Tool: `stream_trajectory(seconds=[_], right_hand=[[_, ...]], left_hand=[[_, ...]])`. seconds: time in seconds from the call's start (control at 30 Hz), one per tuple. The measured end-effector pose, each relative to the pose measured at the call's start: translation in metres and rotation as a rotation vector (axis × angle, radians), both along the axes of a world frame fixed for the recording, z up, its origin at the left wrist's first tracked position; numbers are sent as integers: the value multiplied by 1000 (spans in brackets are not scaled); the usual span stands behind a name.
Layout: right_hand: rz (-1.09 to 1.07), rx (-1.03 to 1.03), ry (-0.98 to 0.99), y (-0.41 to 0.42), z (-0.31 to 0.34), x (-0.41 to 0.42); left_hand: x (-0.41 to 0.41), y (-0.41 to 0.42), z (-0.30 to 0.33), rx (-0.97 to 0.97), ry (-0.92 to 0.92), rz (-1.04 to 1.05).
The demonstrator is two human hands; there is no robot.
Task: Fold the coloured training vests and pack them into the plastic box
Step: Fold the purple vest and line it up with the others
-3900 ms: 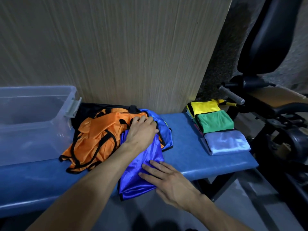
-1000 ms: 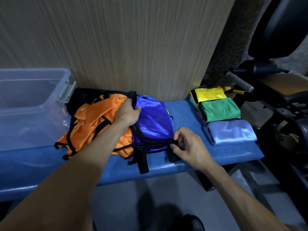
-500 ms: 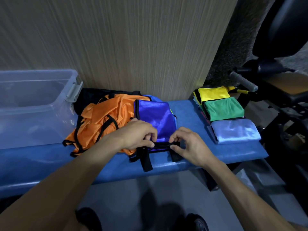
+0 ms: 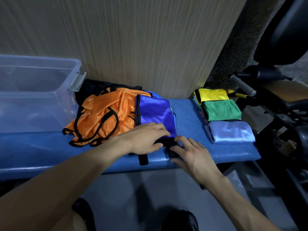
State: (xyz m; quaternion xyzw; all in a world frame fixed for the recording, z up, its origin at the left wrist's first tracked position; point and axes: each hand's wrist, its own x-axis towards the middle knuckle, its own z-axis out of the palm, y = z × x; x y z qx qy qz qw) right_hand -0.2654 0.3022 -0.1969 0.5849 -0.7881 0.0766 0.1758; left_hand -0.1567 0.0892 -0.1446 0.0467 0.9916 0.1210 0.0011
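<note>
The royal-blue vest [image 4: 154, 112] sits centre frame on the blue padded bench [image 4: 188, 114], folded down to a neat rectangle, and both hands are at its near edge. The left hand [image 4: 146, 139] lies flat across the lower corner with fingers extended, pressing the fold down, probably so the slippery fabric does not spring open. The right hand [image 4: 190, 153] comes in from the lower right, fingers spread and relaxed over the black straps [image 4: 143, 158] trailing off the bench edge; it looks set to tuck them under, gripping nothing just yet. Left of the blue one, the orange vest [image 4: 103, 117] lies crumpled and unfolded, waiting its turn. To the right of frame, 3 folded vests sit in a row, yellow [image 4: 213, 94], green [image 4: 222, 110] and pale blue [image 4: 231, 131], likely staged for packing together. The clear plastic box [image 4: 38, 104] stands at upper left, with nothing visible inside.
</note>
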Motion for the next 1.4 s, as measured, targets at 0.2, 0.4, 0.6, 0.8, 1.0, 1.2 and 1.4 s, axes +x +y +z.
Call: stream_trajectory(seconds=[0.2, 0.4, 0.6, 0.8, 1.0, 1.2, 1.4], right_hand=[[60, -74, 65, 0, 0, 3], [64, -34, -224, 8, -2, 2], [-133, -234, -485, 5, -13, 24], [-329, -237, -462, -7, -17, 41], [-312, -341, -427, -8, -6, 38], [-282, -384, -378, -5, 4, 37], [-279, -232, -567, -3, 1, 42]], left_hand=[[2, -2, -5, -6, -142, -5], [1, -2, -14, -51, -176, -8], [0, -1, -13, -25, -187, 7], [-3, -1, -15, -10, -198, 22], [-1, 0, -13, -9, -198, 13], [-1, 0, -8, -20, -215, 12], [-3, 2, -12, -64, -233, 15]])
